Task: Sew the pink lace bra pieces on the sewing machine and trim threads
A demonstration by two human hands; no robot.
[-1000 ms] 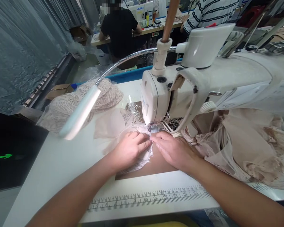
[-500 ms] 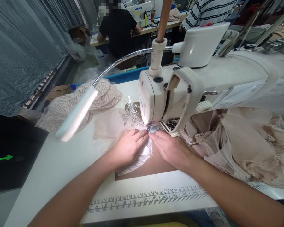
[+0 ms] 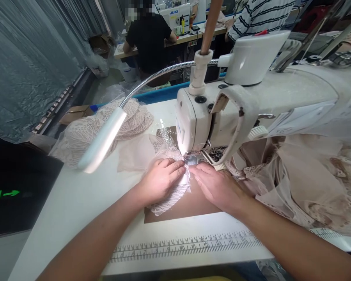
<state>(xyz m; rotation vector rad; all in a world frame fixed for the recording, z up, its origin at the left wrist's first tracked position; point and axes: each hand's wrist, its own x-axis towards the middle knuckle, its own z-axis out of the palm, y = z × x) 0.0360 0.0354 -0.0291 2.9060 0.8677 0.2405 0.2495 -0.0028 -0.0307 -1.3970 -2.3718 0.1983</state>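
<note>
A piece of pale pink lace fabric (image 3: 171, 200) lies under the needle end of a white sewing machine (image 3: 190, 121). My left hand (image 3: 163, 180) rests over the lace, fingers together and slightly bent, gripping it close to the presser foot. From the other side, my right hand (image 3: 213, 182) has its thumb and fingertips closed at the lace's right edge. Both sets of fingertips are just in front of the needle area, which is partly hidden. Beneath the lace is a brown sheet (image 3: 190, 207) on the white table (image 3: 87, 203).
Stacked lace pieces (image 3: 84, 132) lie at the left behind a lamp (image 3: 103, 140) on a bendable neck. Heaped beige fabric (image 3: 310, 175) is on the right. A printed ruler (image 3: 181, 248) runs along the front edge. Two people sit at the back, near another machine (image 3: 175, 17).
The lower end of the lace has shifted a little to the right. Both hands keep nearly the same place beside the needle, and the whole view has shifted slightly.
</note>
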